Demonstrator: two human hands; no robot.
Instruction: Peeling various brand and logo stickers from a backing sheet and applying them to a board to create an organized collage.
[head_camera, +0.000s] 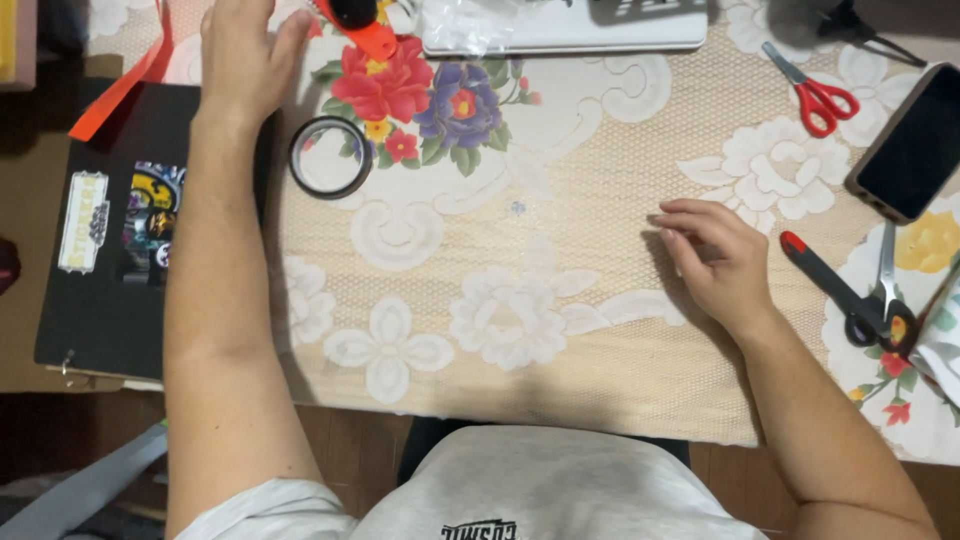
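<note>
Roll of tape (330, 157) lies flat on the worktop (560, 330), just below and to the right of my left hand (243, 60), close but not touching. Left hand sits palm down at the far edge, fingers (225, 20) spread and flat, holding nothing. An orange-handled tool (368, 32) lies just right of those fingers, an orange strip (120, 90) off to their left, trailing over a black board with stickers (105, 260).

Right hand (718, 260) rests well apart from the tape, fingers (680, 215) loosely curled and pointing left, tips touching the lace cloth, nothing gripped. Just right of that hand: black-handled scissors with a red tip (835, 290). Beyond them, up and right, a dark phone (915, 145) and small red-handled scissors (815, 92). A white flat device (570, 30) lies along the far edge between both hands.
</note>
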